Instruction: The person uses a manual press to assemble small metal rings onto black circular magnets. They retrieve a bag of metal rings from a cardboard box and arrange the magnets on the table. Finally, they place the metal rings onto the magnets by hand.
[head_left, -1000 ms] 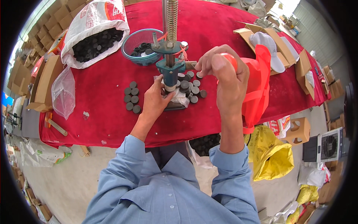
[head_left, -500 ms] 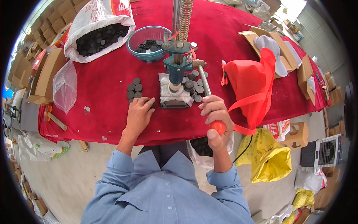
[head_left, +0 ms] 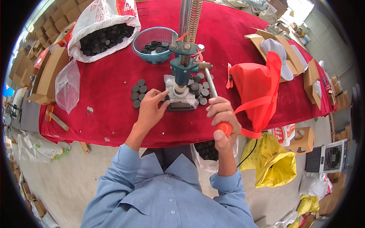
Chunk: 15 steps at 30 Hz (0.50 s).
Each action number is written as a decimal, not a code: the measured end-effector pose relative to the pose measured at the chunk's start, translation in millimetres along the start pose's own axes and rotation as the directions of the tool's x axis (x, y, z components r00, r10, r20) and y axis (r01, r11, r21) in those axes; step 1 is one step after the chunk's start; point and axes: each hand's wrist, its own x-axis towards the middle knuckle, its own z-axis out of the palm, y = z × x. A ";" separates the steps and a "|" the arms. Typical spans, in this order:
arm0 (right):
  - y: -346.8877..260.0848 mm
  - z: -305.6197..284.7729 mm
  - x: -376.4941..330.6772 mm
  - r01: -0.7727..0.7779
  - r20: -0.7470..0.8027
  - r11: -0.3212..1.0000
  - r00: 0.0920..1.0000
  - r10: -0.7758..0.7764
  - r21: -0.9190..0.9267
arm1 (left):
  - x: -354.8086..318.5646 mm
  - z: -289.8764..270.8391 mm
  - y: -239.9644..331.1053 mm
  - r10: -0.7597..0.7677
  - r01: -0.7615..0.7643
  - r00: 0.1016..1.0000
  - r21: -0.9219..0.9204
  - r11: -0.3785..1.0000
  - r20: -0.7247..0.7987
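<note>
1. Head view. A hand press with a teal body stands on the red tablecloth, its column and coil spring rising out of the top of the frame.
2. Right hand: fingers wrapped tight around the orange knob at the end of the press lever. The lever slopes from the press head down toward the person, past the table edge.
3. Left hand: flat on the cloth just left of the press base, fingers bent loosely and close together, tips touching the base near the white die. Whether they pinch a disc, I cannot tell.
4. Loose black discs lie in a small cluster just left of the left hand; a second cluster lies right of the press, under the lever.
5. Blue bowl behind the press holds more discs. White bag, open, far left, is full of them.
6. Red bag stands right of the lever, near the right hand. Clear plastic bag and cardboard boxes sit at the left table edge.
7. A bag of discs hangs below the table edge, just under the right hand.
</note>
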 end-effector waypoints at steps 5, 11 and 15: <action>-22.1 -2.9 47.7 -0.054 0.046 0.998 0.997 0.054 -0.009 | 9.7 13.0 4.8 0.089 -0.095 0.994 0.084 0.992 0.066; -13.0 4.7 46.5 -0.022 -0.004 0.995 1.000 0.023 0.093 | 5.2 9.0 3.4 0.009 -0.008 1.000 0.106 0.994 -0.009; 4.1 1.7 -13.7 0.024 -0.023 1.000 0.999 -0.024 0.005 | 4.0 7.1 7.8 -0.056 0.057 0.998 0.025 0.998 -0.035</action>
